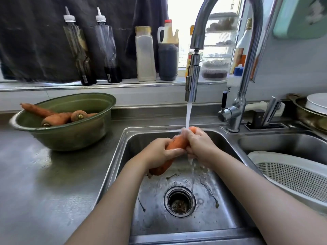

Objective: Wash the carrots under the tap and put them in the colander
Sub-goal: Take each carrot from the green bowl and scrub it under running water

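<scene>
More carrots (58,118) waited in the green bowl (70,137) at your left. Your left hand (159,152) gripped the carrot (177,143) by its lower half, and your right hand (201,145) wrapped its upper end under the tap (192,85). It slanted up-right, toward the colander (265,156) beside your right arm.

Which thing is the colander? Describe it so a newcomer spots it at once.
Find the sink under the running tap; a second basin lies to its right. The colander sits in that basin. It is white with fine holes all over, unlike the solid green bowl of carrots on the left counter.
</scene>
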`<state>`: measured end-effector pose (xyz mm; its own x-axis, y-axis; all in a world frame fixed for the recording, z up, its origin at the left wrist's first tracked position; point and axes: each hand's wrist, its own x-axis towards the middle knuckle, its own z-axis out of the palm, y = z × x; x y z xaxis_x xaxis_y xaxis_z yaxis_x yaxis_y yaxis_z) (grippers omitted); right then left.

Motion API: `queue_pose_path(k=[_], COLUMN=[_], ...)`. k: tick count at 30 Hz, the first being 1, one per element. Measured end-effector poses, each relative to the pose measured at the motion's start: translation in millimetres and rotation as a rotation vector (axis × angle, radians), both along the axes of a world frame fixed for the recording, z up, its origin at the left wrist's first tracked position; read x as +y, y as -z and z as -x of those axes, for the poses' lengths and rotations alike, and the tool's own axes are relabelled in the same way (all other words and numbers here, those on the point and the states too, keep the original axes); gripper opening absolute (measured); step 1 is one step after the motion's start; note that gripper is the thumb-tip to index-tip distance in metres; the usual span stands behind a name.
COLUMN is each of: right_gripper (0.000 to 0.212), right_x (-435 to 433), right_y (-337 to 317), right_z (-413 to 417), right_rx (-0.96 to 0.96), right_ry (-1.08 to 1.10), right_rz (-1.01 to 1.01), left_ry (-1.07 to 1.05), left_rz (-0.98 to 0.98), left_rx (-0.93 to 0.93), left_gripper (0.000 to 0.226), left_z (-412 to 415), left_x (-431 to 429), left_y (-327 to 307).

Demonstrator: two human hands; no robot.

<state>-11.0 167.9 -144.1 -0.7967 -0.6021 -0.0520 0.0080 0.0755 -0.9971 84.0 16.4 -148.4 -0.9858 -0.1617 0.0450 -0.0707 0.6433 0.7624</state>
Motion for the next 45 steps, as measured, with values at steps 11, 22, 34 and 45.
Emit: queue_pose_path(k=[11, 22, 34, 45], right_gripper=[0.044, 0.024, 0.020, 0.022], right_x=[27, 25, 23, 23], right_y=[-4, 0, 2, 5], right_z=[8, 12, 19, 20], right_rx=[0.059, 0.308, 0.231, 0.236], right_ry=[-0.128, -0.038, -0.007, 0.000], right_rz=[-0.012, -0.135, -0.086, -0.068], left_ry=[-0.094, -0.098, -0.123, -0.145], left_rz=[0.203, 0.265, 0.384, 0.365], left_rx=[0.068, 0.063, 0.125, 0.116], left_gripper=[0.037, 0.039, 0.035, 0.041], left_z=[-5, -6, -4, -1], left_x=[-11, -17, -13, -9], left_y=[-4, -8, -6, 0])
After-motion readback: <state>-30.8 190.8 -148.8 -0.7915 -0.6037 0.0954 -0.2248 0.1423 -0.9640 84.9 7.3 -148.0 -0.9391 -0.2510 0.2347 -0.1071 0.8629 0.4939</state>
